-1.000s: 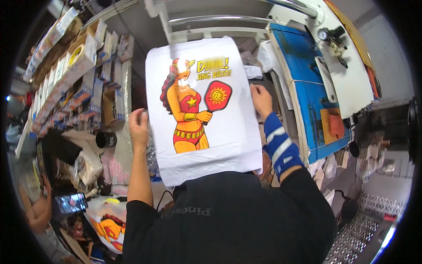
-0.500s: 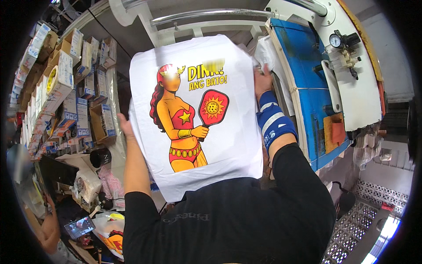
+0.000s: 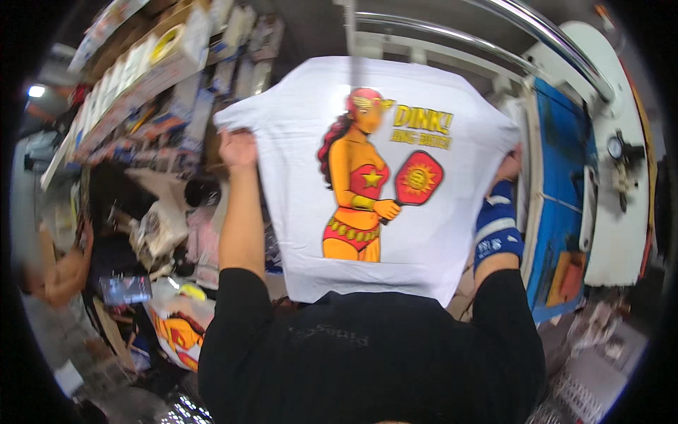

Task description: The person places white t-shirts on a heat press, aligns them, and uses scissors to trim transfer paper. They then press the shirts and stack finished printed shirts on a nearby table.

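A white T-shirt is spread out in front of me, printed with yellow lettering and a cartoon figure in red and gold holding a red paddle. My left hand grips its left sleeve, fingers curled at the cloth. My right hand, above a blue wrist wrap with pale stripes, holds the right sleeve side and is partly hidden by the fabric.
Stacked boxes line the left. At lower left are a phone, another printed piece and another person's bare arm. Metal rails cross the back. A blue board and a white machine with a gauge stand right.
Both hands have moved outward and now stretch the shirt's sleeves wide, the left one higher than before. The view has shifted, so shirt and surroundings sit differently; the picture is more blurred.
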A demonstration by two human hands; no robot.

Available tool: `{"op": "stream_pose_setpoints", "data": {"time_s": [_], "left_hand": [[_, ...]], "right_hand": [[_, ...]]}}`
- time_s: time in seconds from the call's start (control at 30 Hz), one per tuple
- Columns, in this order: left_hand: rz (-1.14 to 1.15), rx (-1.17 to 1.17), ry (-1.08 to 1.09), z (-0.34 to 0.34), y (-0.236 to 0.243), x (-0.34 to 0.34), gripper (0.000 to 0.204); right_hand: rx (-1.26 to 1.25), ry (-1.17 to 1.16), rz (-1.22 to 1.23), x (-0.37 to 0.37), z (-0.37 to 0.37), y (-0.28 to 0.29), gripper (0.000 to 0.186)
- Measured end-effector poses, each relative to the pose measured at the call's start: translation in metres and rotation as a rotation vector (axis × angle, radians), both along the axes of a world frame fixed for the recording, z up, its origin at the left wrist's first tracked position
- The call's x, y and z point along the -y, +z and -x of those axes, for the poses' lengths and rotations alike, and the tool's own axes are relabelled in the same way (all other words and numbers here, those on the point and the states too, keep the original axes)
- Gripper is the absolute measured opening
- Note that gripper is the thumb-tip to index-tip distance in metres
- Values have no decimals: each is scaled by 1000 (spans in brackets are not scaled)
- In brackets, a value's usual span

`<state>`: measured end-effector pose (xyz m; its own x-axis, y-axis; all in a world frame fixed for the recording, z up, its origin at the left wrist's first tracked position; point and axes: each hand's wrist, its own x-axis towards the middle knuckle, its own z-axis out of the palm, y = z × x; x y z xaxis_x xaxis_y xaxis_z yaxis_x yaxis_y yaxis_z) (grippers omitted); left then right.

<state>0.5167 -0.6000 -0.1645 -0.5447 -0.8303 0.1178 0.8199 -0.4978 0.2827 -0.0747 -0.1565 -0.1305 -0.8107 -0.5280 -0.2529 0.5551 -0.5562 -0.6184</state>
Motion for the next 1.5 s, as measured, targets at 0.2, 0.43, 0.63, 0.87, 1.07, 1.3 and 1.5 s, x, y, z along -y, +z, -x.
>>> {"op": "stream_pose_setpoints", "data": {"time_s": [0.2,0.43,0.63,0.87,1.07,1.3,1.5], "left_hand": [[5,-87,11,28,54,-25,42],[-293,95,313,47,75,-29,40],[-516,199,496,61,67,-28,40],[-296,441,101,47,55,-51,56],[-110,1061,-592,38,33,-187,70],[255,1416,-245,-99,14,-179,27],[1346,1525,461,-44,135,-291,14]], "right_hand": [[46,-13,37,-3,16,5,56],[23,8,93,-11,34,-7,55],[11,12,85,-5,16,5,53],[-119,52,-141,13,-18,38,59],[141,601,-696,-55,-99,50,65],[-800,187,-1184,-108,-155,64,21],[-1546,-445,-1184,-189,-201,228,21]]}}
